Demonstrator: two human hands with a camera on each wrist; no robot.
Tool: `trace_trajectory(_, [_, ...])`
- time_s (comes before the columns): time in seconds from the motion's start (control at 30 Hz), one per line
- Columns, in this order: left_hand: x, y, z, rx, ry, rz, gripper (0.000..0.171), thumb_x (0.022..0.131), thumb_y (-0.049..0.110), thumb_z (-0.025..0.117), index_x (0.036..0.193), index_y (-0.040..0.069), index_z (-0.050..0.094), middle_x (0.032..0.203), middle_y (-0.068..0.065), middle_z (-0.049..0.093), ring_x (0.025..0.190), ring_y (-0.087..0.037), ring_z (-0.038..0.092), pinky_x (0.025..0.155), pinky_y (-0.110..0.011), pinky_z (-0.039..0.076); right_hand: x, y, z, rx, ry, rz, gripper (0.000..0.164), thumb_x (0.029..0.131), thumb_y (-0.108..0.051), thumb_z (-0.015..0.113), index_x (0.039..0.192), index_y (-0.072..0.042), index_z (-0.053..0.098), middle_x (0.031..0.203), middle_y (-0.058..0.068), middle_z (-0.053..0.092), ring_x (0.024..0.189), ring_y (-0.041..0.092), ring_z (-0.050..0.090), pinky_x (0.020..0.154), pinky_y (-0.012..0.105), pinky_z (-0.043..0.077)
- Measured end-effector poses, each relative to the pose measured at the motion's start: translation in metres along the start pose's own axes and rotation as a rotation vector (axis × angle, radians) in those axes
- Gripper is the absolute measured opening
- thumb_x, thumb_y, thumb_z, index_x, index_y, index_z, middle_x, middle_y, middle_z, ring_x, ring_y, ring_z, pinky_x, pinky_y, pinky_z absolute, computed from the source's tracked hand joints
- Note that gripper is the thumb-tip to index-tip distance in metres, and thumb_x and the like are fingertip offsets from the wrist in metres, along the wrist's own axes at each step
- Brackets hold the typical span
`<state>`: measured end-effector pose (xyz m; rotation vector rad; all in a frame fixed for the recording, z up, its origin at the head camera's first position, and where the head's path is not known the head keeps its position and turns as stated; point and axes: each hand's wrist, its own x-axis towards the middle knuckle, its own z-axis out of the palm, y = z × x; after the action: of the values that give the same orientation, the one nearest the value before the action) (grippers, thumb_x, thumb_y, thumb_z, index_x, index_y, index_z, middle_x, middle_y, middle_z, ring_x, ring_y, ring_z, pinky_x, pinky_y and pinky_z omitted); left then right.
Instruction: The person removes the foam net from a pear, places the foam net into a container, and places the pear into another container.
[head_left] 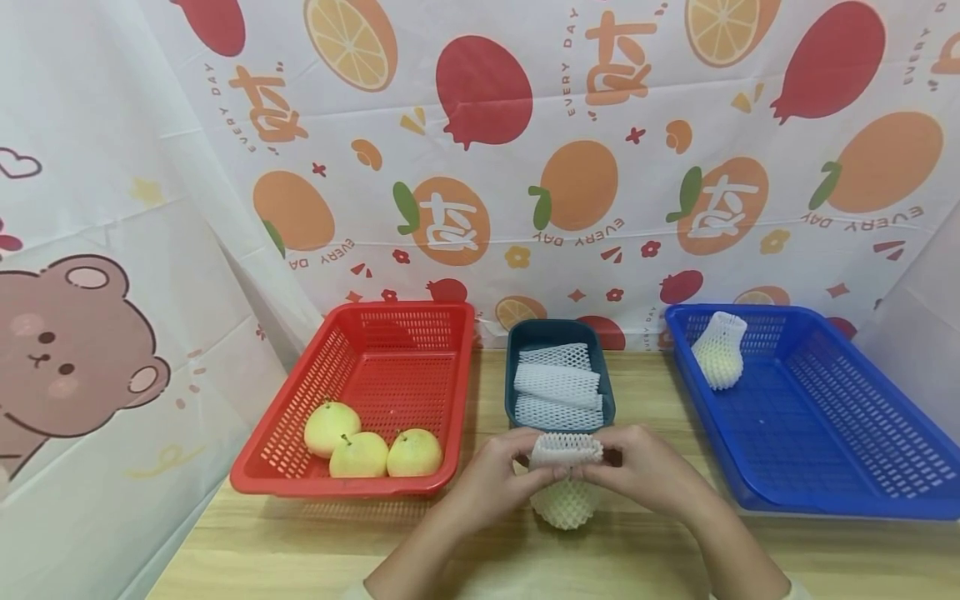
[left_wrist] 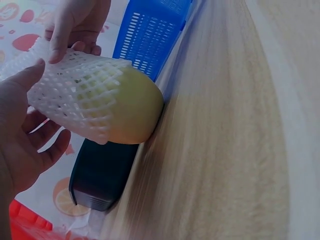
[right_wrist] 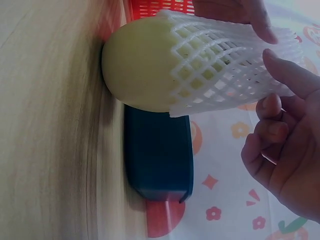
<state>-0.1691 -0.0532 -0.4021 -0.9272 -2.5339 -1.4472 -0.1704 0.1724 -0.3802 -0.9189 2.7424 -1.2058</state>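
The pale yellow round pear, half sleeved in white foam netting, rests on the light wooden table just before the dark teal tray. Your left hand and right hand both pinch the netting's rim.

Both forearms reach forward and meet just in front of the dark tray, where the left hand and right hand pinch, thumbs and fingertips curled, facing each other.
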Motion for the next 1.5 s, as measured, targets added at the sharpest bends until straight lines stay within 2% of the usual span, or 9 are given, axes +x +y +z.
trace_trajectory(0.2, [0.0,0.0,-0.002,0.001,0.028,0.002,0.031,0.082,0.041,0.07,0.106,0.023,0.068,0.099,0.01,0.067,0.083,-0.003,0.059,0.072,-0.03,0.054,0.001,-0.001,-0.002,-0.014,0.04,0.007,0.019,0.083,-0.044,0.067,0.086,-0.026,0.068,0.069,-0.012,0.057,0.06,0.003,0.049,0.051,0.021,0.046])
trace_trajectory(0.33, [0.001,-0.001,-0.002,-0.018,0.075,0.036,0.023,0.082,0.033,0.071,0.102,0.021,0.07,0.099,0.009,0.069,0.083,-0.004,0.061,0.07,-0.025,0.053,0.001,-0.002,-0.001,-0.016,0.097,0.007,0.021,0.081,-0.045,0.068,0.088,-0.025,0.068,0.073,-0.011,0.056,0.063,0.005,0.05,0.052,0.02,0.046])
trace_trajectory(0.47, [0.002,-0.001,-0.001,-0.041,0.116,0.033,0.016,0.082,0.026,0.073,0.096,0.019,0.071,0.095,0.009,0.069,0.079,-0.005,0.06,0.068,-0.026,0.054,0.001,-0.003,0.003,-0.021,0.156,0.003,0.025,0.078,-0.046,0.071,0.091,-0.024,0.068,0.081,-0.01,0.053,0.07,0.007,0.051,0.056,0.02,0.048])
trace_trajectory(0.6, [0.001,0.003,-0.001,-0.058,0.153,-0.002,0.015,0.08,0.019,0.074,0.095,0.016,0.072,0.093,0.006,0.07,0.077,-0.005,0.059,0.066,-0.028,0.054,0.003,-0.007,0.006,-0.036,0.193,-0.004,0.034,0.075,-0.05,0.072,0.099,-0.027,0.068,0.097,-0.016,0.057,0.089,0.005,0.055,0.073,0.024,0.053])
trace_trajectory(0.73, [0.001,0.018,-0.005,-0.069,0.186,-0.01,0.014,0.078,0.01,0.075,0.092,0.008,0.072,0.091,-0.001,0.071,0.075,-0.005,0.058,0.066,-0.029,0.054,0.004,-0.01,0.011,-0.046,0.197,-0.006,0.039,0.073,-0.054,0.072,0.106,-0.033,0.066,0.11,-0.022,0.06,0.105,0.003,0.052,0.086,0.033,0.051])
trace_trajectory(0.93, [-0.002,0.041,-0.014,-0.09,0.213,0.044,0.012,0.078,0.004,0.074,0.09,0.003,0.072,0.09,-0.005,0.071,0.074,-0.004,0.058,0.064,-0.026,0.053,0.004,-0.012,0.018,-0.007,0.184,-0.037,0.042,0.075,-0.049,0.072,0.111,-0.027,0.064,0.11,-0.012,0.061,0.099,0.005,0.058,0.08,0.027,0.053])
trace_trajectory(1.2, [-0.001,0.041,-0.014,-0.121,0.251,0.086,0.015,0.079,0.006,0.073,0.094,0.003,0.072,0.094,-0.007,0.071,0.08,-0.004,0.06,0.065,-0.025,0.054,0.007,-0.011,0.024,0.017,0.29,-0.133,0.035,0.077,-0.036,0.076,0.108,-0.021,0.067,0.106,-0.008,0.068,0.093,0.007,0.064,0.076,0.026,0.055])
trace_trajectory(1.33, [-0.001,0.042,-0.015,-0.141,0.266,0.06,0.017,0.08,0.007,0.072,0.097,0.004,0.071,0.092,-0.006,0.071,0.078,-0.004,0.059,0.065,-0.026,0.054,0.011,-0.012,0.026,0.009,0.345,-0.189,0.03,0.079,-0.032,0.074,0.107,-0.021,0.069,0.104,-0.007,0.069,0.096,0.01,0.065,0.08,0.03,0.055])
trace_trajectory(1.5, [-0.001,0.045,-0.018,-0.188,0.247,0.026,0.022,0.08,0.01,0.073,0.101,0.004,0.07,0.094,-0.006,0.07,0.077,-0.004,0.058,0.063,-0.027,0.054,0.012,-0.013,0.024,0.034,0.359,-0.182,0.028,0.08,-0.03,0.074,0.105,-0.02,0.07,0.103,-0.007,0.07,0.098,0.012,0.065,0.085,0.034,0.053])
